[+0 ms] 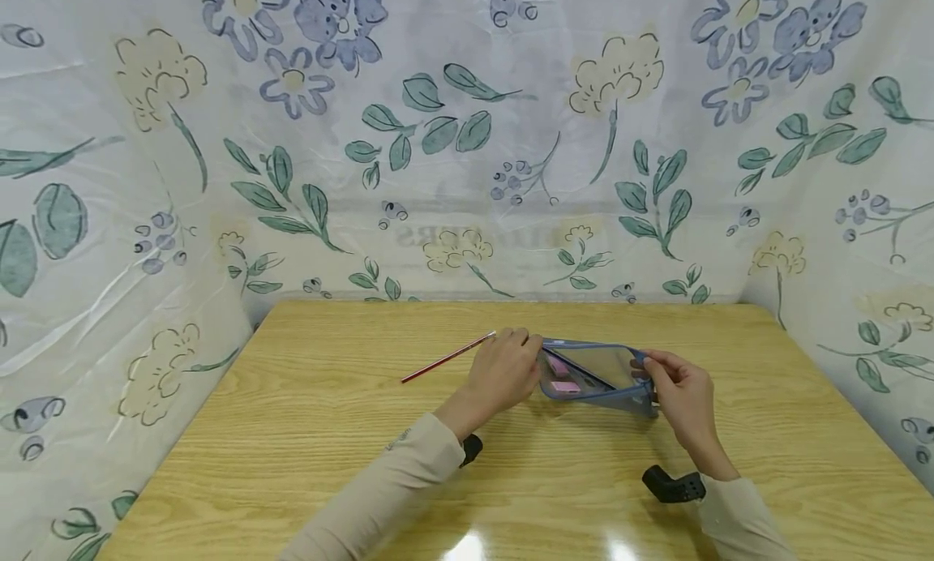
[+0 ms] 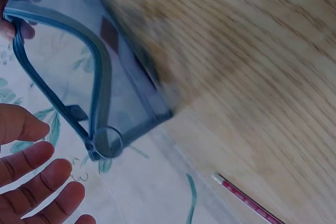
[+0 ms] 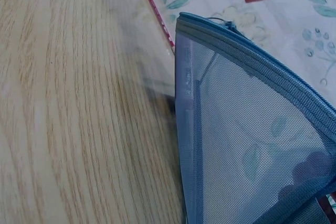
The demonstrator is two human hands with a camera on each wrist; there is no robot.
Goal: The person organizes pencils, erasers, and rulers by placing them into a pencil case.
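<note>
A blue mesh zipper pouch [image 1: 609, 400] hangs above the table with its zipper side gaping. My right hand [image 1: 683, 392] pinches its right end between thumb and fingers. Through the mesh show two pink pieces [image 1: 565, 387] and a long dark strip. My left hand [image 1: 506, 368] is by the pouch's other end; in the left wrist view its fingers [image 2: 39, 179] are loosely spread, apart from the pouch and holding nothing. The zipper's ring pull [image 2: 122, 143] dangles near them. A red pencil [image 1: 447, 358] lies on the table left of the pouch.
The wooden table [image 1: 306, 431] ends at a flower-printed curtain [image 1: 467, 172] behind and on both sides. Black camera mounts [image 1: 671, 486] stick out at both wrists, close over the tabletop.
</note>
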